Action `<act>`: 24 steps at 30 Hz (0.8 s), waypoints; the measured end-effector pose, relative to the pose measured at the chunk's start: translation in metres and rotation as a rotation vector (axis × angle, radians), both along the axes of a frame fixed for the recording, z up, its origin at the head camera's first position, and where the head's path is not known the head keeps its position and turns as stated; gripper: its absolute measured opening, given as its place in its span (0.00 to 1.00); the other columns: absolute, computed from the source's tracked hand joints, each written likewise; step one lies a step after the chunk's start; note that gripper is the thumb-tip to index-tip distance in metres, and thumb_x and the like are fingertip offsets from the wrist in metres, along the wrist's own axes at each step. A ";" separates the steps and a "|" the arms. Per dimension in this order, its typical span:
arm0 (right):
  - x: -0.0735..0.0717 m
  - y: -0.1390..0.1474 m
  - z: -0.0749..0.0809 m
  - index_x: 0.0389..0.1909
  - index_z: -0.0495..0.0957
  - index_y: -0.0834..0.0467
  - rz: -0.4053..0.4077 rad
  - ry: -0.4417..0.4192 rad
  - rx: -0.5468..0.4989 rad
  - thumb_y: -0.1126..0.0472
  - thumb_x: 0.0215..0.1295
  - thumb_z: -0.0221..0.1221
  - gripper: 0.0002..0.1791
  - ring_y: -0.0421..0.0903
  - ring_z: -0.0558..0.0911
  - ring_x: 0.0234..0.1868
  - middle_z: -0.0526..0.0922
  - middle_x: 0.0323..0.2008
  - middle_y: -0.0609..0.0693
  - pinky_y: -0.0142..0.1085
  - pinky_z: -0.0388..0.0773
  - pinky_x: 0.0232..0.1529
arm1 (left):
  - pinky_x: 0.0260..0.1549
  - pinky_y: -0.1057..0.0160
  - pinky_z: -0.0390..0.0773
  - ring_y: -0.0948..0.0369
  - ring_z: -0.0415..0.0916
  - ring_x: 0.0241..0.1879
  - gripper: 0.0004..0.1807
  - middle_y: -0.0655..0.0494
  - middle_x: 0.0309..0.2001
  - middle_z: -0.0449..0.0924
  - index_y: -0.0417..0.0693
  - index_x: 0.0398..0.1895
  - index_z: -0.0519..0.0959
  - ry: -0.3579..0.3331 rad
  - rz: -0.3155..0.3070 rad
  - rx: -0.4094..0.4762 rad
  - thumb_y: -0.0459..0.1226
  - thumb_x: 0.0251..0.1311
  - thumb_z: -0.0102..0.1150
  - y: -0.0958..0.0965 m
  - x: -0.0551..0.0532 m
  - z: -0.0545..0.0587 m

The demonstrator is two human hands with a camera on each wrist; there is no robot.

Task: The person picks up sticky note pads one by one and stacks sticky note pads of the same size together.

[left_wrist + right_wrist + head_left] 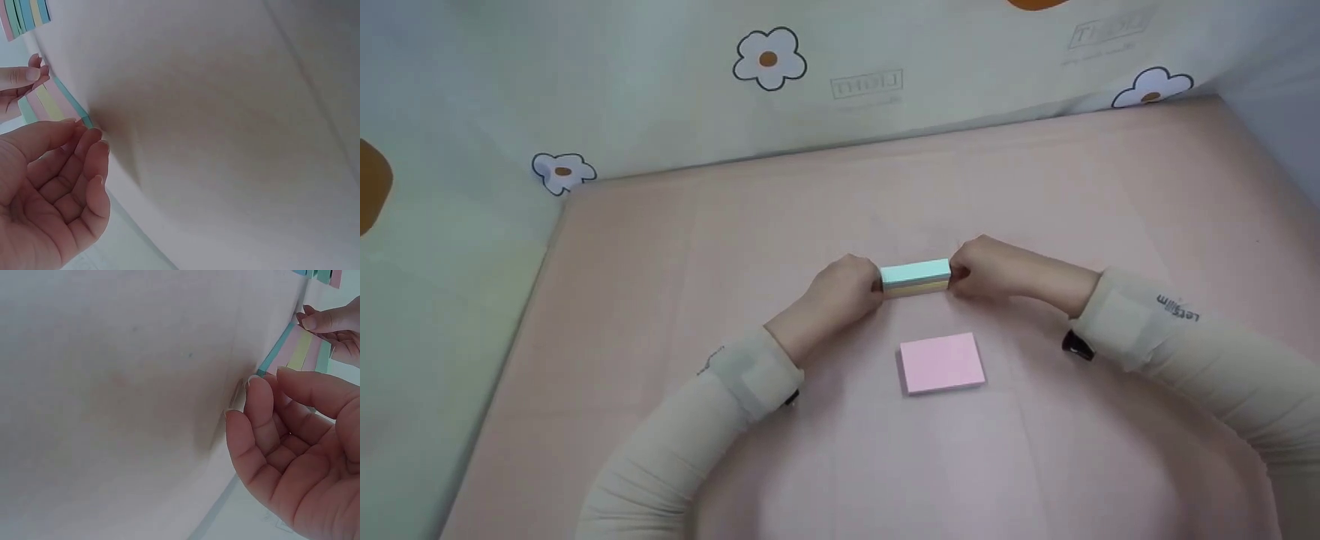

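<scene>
A block of coloured note paper [916, 274] with a mint top is held between both hands, beyond the middle of the table. My left hand [844, 289] pinches its left end, and my right hand [994, 268] pinches the right end. The wrist views show teal, pink, yellow and green bands on the held block [52, 103], with thumb and fingertips at each end and the lower fingers curled loosely. Nearer the person, a second block of note paper [943, 364] with a pink top lies flat; its striped side [25, 18] shows in the left wrist view's corner.
The table has a pale pink cover [720, 247]. Behind it and along the left hangs a light cloth [660, 82] printed with flowers. Light long sleeves [690, 420] cover both forearms, and a small black object [1078, 345] sits under the right cuff.
</scene>
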State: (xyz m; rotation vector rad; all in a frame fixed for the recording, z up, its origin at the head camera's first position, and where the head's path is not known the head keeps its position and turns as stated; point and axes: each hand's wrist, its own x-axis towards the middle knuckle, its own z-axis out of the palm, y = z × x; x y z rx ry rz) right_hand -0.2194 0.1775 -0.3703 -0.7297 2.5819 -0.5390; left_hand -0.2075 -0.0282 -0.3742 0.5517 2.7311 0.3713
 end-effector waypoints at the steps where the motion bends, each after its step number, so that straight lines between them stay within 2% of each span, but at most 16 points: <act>1: -0.001 0.000 -0.001 0.30 0.81 0.67 -0.006 -0.019 0.007 0.67 0.55 0.58 0.06 0.45 0.70 0.28 0.81 0.29 0.55 0.38 0.69 0.33 | 0.24 0.68 0.65 0.62 0.65 0.24 0.10 0.52 0.32 0.81 0.39 0.39 0.82 0.000 0.001 0.004 0.35 0.59 0.54 0.000 0.000 0.000; 7: 0.000 0.000 0.000 0.35 0.80 0.68 0.000 -0.039 0.009 0.67 0.56 0.57 0.09 0.46 0.74 0.32 0.83 0.36 0.60 0.42 0.72 0.39 | 0.23 0.69 0.65 0.63 0.64 0.24 0.09 0.52 0.33 0.82 0.40 0.35 0.83 -0.013 0.000 0.026 0.34 0.58 0.54 -0.001 -0.002 -0.002; 12: 0.001 0.000 -0.001 0.35 0.80 0.69 0.000 -0.036 0.009 0.67 0.57 0.57 0.09 0.46 0.73 0.33 0.83 0.38 0.61 0.43 0.72 0.41 | 0.21 0.70 0.64 0.63 0.65 0.23 0.09 0.52 0.31 0.81 0.39 0.34 0.82 -0.023 0.001 0.027 0.33 0.58 0.54 -0.001 -0.002 -0.002; 24: 0.000 0.000 -0.003 0.30 0.80 0.68 0.000 -0.005 -0.006 0.68 0.55 0.57 0.06 0.44 0.68 0.26 0.83 0.32 0.57 0.35 0.66 0.31 | 0.24 0.69 0.67 0.63 0.67 0.23 0.10 0.52 0.34 0.82 0.40 0.38 0.82 -0.023 0.014 0.033 0.34 0.59 0.54 -0.001 -0.001 -0.003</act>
